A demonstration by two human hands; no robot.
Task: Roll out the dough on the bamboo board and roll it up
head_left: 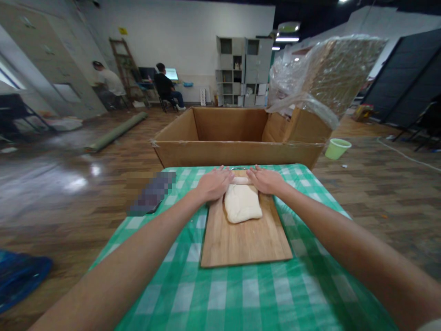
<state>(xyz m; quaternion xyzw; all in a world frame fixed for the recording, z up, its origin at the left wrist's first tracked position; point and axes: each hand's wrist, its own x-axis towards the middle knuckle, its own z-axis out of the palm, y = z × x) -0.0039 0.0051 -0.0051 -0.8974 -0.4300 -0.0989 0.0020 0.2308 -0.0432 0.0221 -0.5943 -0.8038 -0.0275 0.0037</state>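
Observation:
A pale rolling pin [241, 180] lies crosswise at the far edge of a slab of white dough [242, 204]. My left hand [214, 184] is over the pin's left end and my right hand [267, 180] over its right end, both gripping it from above; the ends themselves are hidden beneath them. The dough is a thick, roughly square piece with rounded corners. It rests on a wooden cutting board [246, 246], whose near half is bare. Behind the pin, a thin part of a clear rim shows at the board's far end.
A green-and-white checked tablecloth [220, 299] covers the table. At its left edge lies a dark, blurred-out flat object [151, 193]. Beyond the table stands a large open cardboard box [234, 154], with a light green bucket [337, 148] on the floor to its right. Two people sit farther back.

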